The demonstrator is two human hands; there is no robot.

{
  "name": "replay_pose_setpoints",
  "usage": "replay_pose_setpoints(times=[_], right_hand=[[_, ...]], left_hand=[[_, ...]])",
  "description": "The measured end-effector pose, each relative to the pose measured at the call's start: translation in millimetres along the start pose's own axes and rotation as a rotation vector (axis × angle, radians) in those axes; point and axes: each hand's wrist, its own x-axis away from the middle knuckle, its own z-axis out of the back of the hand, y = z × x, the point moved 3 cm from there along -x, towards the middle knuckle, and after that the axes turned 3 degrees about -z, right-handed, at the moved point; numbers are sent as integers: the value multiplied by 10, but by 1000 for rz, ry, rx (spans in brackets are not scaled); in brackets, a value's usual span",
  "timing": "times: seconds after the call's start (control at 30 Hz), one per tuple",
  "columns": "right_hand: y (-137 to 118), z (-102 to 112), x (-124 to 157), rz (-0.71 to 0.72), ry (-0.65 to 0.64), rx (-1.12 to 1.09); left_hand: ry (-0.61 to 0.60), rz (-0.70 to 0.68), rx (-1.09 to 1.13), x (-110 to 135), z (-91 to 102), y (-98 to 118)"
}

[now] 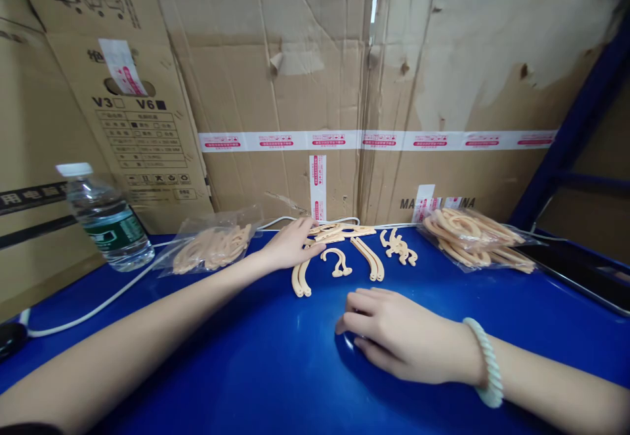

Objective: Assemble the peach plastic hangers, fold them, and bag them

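My left hand (294,245) reaches to the back of the blue table, its fingers stretched out over a heap of flat beige parts (344,231). Just below that hand lie two curved beige strips (301,279), partly covered by it. To their right are small hook-shaped beige pieces (337,262), then another pair of long curved strips (368,259). Further right sits a cluster of small beige hooks (398,247). Nearer to me, my right hand (388,333) rests on the table, fingers loosely bent and apart, holding nothing visible.
A water bottle (109,222) stands at the left beside a clear bag of beige parts (214,246). More bagged parts (467,235) lie at the right, near a dark flat device (585,271). White cable (98,310) crosses the left side. Cardboard (275,94) walls the back.
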Motion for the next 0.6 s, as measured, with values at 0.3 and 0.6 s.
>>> replay_pose_setpoints(times=[0.3, 0.6], right_hand=[[141, -18, 0, 5, 26, 66], [328, 55, 6, -102, 281, -39]], left_hand=[[-142, 61, -2, -386, -245, -157], [-25, -55, 16, -279, -30, -20]])
